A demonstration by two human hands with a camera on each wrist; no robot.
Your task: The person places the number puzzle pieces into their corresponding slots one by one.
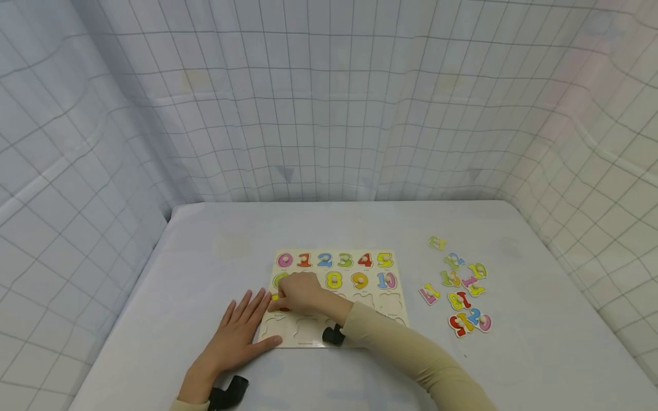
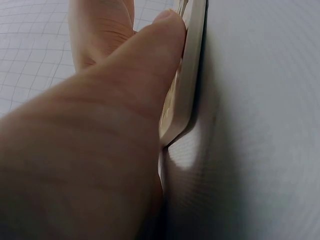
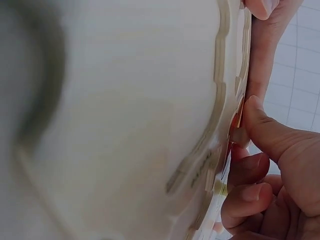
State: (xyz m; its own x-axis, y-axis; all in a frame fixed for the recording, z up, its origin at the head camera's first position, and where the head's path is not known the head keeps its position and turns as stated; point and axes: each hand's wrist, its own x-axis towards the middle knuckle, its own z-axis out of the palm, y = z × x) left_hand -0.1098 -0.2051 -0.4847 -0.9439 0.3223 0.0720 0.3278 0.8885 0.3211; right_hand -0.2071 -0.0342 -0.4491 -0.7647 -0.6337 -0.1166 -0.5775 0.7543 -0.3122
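A wooden number puzzle board (image 1: 339, 344) lies on the table, its top row filled with the pieces 0 to 5. My left hand (image 1: 233, 337) rests at the board's left edge with fingers straight. Its thumb (image 2: 160, 45) lies over the near left corner. My right hand (image 1: 303, 292) is over the board's left part, covering some of the second and third rows. Thumb and fingers pinch the wooden knob (image 3: 240, 136) of a red and yellow number piece (image 1: 280, 310), which is at the left of the third row. Most of that piece is hidden by the hand.
To the right of the board lie several loose two-digit number pieces, among them a pink and yellow piece (image 1: 429, 293) and a red and orange piece (image 1: 461, 324). Bare recesses (image 1: 390, 301) show in the lower rows. Grid-patterned curtains (image 1: 329, 114) surround the white table (image 1: 221, 240).
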